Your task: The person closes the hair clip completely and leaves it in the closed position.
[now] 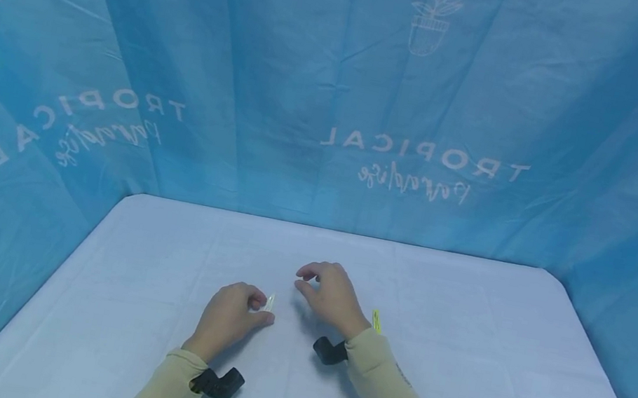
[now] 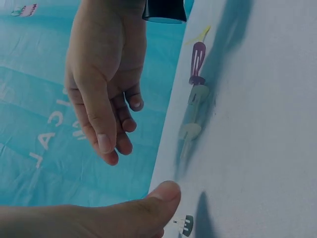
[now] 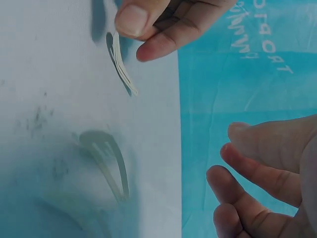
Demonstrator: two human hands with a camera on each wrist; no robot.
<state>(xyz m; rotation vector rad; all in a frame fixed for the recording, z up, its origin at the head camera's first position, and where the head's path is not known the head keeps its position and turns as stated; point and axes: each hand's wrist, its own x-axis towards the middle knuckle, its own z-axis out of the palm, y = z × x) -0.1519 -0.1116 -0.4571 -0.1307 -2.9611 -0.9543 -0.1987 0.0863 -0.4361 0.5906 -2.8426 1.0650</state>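
In the head view, my left hand (image 1: 230, 318) is low over the white table, thumb extended and the other fingers bent. Just past its fingertips is a small pale clip-like piece (image 1: 269, 303). The right wrist view shows this pale striped piece (image 3: 123, 69) beside the left thumb (image 3: 132, 21); whether they touch I cannot tell. My right hand (image 1: 333, 298) hovers to the right and farther back, fingers loosely curved, with nothing visible between thumb and fingers (image 3: 240, 193). A yellow piece (image 1: 376, 320) shows behind the right wrist.
Beyond the right hand in the left wrist view, a purple slotted piece (image 2: 197, 62) lies in line with pale greenish ones (image 2: 192, 116). A blurred green clip-shaped loop (image 3: 106, 163) lies on the tabletop (image 1: 451, 393). Blue printed curtains (image 1: 289, 80) enclose the table's back and sides.
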